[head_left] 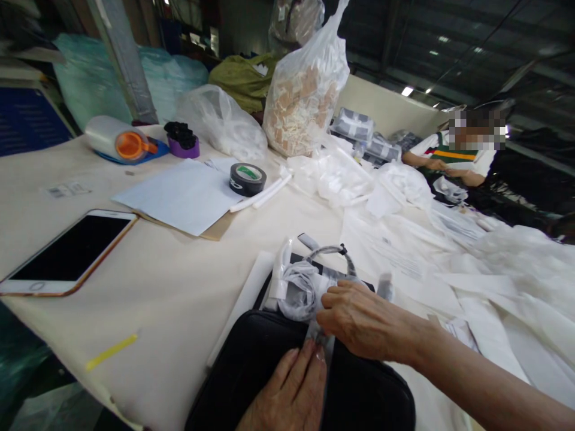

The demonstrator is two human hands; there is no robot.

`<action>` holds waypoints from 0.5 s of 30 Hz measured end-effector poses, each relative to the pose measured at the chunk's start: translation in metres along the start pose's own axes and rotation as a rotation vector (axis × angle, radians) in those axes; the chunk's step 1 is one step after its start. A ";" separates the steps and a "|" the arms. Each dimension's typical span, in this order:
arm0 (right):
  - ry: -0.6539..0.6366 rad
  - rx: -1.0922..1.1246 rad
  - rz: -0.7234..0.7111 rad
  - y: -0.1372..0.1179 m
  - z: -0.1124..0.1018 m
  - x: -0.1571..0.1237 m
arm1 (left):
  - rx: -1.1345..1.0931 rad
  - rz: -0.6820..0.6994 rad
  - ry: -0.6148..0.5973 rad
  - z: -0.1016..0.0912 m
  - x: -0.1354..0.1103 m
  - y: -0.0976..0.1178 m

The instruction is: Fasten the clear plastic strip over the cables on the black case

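Observation:
A black bag (242,371) with a rounded edge lies in front of me at the table's near edge. My left hand (291,389) rests flat on it, fingers stretched along a grey strip (321,338) that runs down its middle. Just above, my right hand (359,317) is closed with curled fingers at the upper part of that strip; its fingertips are partly hidden. Beside the right hand's knuckles sits a coiled white cable (300,290) in clear wrapping. A wrapped loop handle (335,251) stands at the bag's far end.
A phone (76,251) lies at left, with a yellow strip (112,352) nearer me. Beyond are white sheets (179,194), a black tape roll (247,179), a bottle (112,137) and a bag of scraps (300,102). Plastic and papers (507,299) cover the right. A person (453,152) works behind.

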State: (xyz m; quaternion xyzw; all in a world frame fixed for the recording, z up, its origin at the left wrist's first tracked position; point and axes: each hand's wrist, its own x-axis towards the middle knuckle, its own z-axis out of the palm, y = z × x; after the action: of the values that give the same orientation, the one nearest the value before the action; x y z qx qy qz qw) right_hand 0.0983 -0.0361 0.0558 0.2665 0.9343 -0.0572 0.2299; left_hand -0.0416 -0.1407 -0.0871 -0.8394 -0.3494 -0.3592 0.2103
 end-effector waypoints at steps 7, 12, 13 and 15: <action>-0.118 0.129 0.145 0.002 -0.010 0.014 | 0.003 -0.010 -0.036 0.002 -0.005 0.003; -0.168 0.274 0.307 0.005 -0.017 0.019 | 0.001 0.017 -0.076 -0.002 -0.005 0.003; -0.154 0.296 0.324 0.006 -0.016 0.019 | -0.004 0.020 -0.067 -0.002 -0.004 0.002; -0.121 0.335 0.346 0.007 -0.014 0.018 | -0.018 0.016 -0.035 -0.002 -0.003 0.002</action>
State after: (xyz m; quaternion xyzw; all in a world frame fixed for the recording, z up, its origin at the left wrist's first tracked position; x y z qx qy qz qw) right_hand 0.0827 -0.0186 0.0597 0.4530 0.8367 -0.1869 0.2445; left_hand -0.0425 -0.1440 -0.0883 -0.8503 -0.3430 -0.3458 0.1994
